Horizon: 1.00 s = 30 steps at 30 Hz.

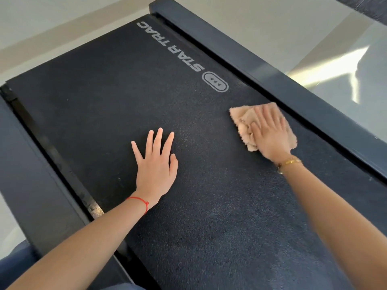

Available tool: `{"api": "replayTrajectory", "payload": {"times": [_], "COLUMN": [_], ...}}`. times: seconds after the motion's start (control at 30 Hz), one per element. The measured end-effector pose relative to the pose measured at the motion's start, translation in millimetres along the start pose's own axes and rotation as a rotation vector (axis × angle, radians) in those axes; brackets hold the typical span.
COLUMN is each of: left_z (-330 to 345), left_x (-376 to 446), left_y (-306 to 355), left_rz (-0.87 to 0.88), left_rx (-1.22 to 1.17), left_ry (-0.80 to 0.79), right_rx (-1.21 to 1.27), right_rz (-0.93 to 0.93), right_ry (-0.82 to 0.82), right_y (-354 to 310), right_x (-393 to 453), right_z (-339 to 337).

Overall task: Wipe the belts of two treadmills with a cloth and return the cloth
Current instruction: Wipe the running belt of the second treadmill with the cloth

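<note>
A black textured treadmill belt (117,97) with grey "STAR TRAC" lettering fills most of the head view. A crumpled beige cloth (243,120) lies on the belt near its right edge. My right hand (270,132) presses flat on top of the cloth, fingers spread over it and thumb curled into its folds. My left hand (156,164) rests flat on the bare belt to the left of the cloth, fingers apart, holding nothing. A red string sits on the left wrist and a gold bracelet on the right.
Dark side rails run along the belt on the right (261,65) and on the left (35,185). Pale glossy floor (314,38) with bright reflections lies beyond the right rail and past the belt's far end. Only one treadmill is in view.
</note>
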<state>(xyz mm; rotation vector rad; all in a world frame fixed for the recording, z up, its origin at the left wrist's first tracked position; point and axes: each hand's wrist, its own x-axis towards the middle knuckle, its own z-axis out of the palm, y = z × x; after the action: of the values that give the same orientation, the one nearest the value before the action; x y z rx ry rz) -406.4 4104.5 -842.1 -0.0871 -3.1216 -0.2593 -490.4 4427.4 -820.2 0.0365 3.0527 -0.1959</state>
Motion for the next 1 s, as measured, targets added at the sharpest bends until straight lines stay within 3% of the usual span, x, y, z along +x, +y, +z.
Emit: {"api": "replayTrajectory", "payload": {"times": [0.17, 0.43, 0.53, 0.6, 0.73, 0.8, 0.9, 1.0], "left_z": [2.5, -0.1, -0.6, -0.5, 0.5, 0.9, 1.6, 2.0], "left_x": [0.7, -1.3, -2.0, -1.7, -0.5, -0.1, 0.4, 0.6], "left_y": [-0.7, -0.5, -0.2, -0.4, -0.3, 0.2, -0.6, -0.8], "left_rz": [0.001, 0.003, 0.006, 0.002, -0.001, 0.000, -0.003, -0.002], "left_rx": [-0.007, -0.016, -0.020, -0.024, -0.025, -0.023, -0.024, -0.020], "left_ry": [0.016, 0.014, 0.019, 0.017, 0.014, 0.014, 0.017, 0.021], "right_rx": [0.095, -0.080, -0.036, -0.061, -0.020, 0.033, 0.091, 0.095], "right_rz": [0.158, -0.461, -0.572, -0.510, -0.101, 0.011, 0.069, -0.005], "right_ry": [-0.014, -0.094, -0.151, -0.143, -0.108, -0.076, -0.068, -0.083], "right_y": [-8.4, -62.3, -58.0, -45.0, -24.5, -27.8, -42.2, -58.3], "right_x": [22.7, -85.9, -106.4, -88.8, -20.3, -1.3, -5.1, -35.4], "right_z": [-2.4, 14.9, 16.7, 14.9, 3.8, 0.0, 3.1, 7.0]}}
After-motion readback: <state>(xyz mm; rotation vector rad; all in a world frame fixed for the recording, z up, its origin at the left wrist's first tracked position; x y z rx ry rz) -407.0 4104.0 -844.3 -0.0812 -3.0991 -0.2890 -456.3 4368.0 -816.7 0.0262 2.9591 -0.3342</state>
